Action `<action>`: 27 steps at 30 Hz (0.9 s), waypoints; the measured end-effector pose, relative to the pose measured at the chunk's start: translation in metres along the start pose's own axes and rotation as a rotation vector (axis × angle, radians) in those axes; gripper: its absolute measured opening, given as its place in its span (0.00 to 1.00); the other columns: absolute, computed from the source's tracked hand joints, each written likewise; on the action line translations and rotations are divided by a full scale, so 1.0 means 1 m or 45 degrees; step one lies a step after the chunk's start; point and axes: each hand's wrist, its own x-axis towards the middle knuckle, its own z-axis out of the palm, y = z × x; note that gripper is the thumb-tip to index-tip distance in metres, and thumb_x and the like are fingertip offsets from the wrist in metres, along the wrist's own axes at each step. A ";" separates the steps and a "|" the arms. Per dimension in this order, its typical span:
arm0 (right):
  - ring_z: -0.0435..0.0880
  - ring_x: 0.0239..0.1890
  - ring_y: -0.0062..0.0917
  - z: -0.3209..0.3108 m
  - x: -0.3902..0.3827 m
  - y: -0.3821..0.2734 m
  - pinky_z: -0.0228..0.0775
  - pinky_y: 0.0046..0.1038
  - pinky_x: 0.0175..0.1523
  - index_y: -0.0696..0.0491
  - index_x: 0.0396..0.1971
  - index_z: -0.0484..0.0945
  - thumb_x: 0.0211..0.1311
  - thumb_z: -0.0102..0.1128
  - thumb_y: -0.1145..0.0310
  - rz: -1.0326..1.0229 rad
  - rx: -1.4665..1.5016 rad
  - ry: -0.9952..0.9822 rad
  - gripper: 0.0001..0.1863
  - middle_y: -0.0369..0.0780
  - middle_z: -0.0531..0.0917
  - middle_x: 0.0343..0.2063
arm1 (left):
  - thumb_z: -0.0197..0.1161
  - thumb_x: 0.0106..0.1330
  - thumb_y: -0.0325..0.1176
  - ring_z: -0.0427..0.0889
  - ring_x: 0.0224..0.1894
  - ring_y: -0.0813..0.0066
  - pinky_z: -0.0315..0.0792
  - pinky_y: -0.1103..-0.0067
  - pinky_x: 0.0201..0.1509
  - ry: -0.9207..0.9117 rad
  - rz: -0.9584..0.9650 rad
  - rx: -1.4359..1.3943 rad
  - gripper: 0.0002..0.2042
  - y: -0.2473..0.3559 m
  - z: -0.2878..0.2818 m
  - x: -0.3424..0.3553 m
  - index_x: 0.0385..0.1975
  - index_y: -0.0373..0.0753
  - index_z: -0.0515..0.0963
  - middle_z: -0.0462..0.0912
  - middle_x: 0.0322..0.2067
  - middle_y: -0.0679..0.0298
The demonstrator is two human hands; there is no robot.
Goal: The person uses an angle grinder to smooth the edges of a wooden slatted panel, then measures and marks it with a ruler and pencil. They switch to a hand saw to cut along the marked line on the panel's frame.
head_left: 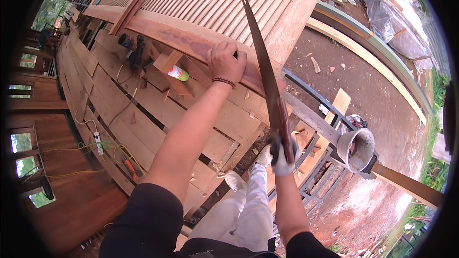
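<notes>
A wooden louvered shutter panel (279, 31) with many slats lies across the upper part of the view. My bare left hand (226, 62), with a beaded bracelet at the wrist, is closed over the panel's near wooden edge. In my right hand (284, 155), which wears a light glove, is a handsaw (266, 62), gripped by its handle. The saw's long blade points up and away, passing beside the panel's right end. Whether its teeth touch the wood I cannot tell.
Below the panel stand a white spray can (178, 73) and a dark power tool (137, 53) with a cord on plank flooring (143, 119). A power strip (98, 143) with yellow cords lies left. At right are a bucket (355, 149), a metal frame (311, 83) and long boards (373, 62).
</notes>
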 end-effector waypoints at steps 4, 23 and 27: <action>0.71 0.18 0.12 0.017 0.003 -0.004 0.60 0.18 0.23 0.59 0.39 0.78 0.62 0.64 0.64 0.035 -0.009 0.034 0.14 0.34 0.80 0.21 | 0.61 0.53 0.35 0.76 0.39 0.58 0.66 0.63 0.47 -0.030 -0.044 0.019 0.07 -0.012 -0.006 -0.002 0.18 0.40 0.74 0.76 0.26 0.61; 0.80 0.22 0.26 -0.092 -0.141 0.087 0.73 0.24 0.27 0.58 0.56 0.69 0.62 0.56 0.65 0.741 0.550 0.088 0.24 0.44 0.82 0.30 | 0.61 0.53 0.34 0.77 0.36 0.57 0.67 0.62 0.45 0.071 0.011 0.056 0.08 -0.008 -0.002 -0.004 0.17 0.40 0.73 0.76 0.24 0.59; 0.80 0.25 0.20 0.012 0.019 -0.001 0.72 0.21 0.32 0.61 0.37 0.79 0.60 0.59 0.73 0.000 -0.041 -0.094 0.09 0.39 0.83 0.23 | 0.60 0.53 0.35 0.77 0.37 0.57 0.67 0.62 0.45 0.035 0.009 -0.004 0.08 -0.004 -0.004 0.001 0.17 0.40 0.73 0.76 0.25 0.59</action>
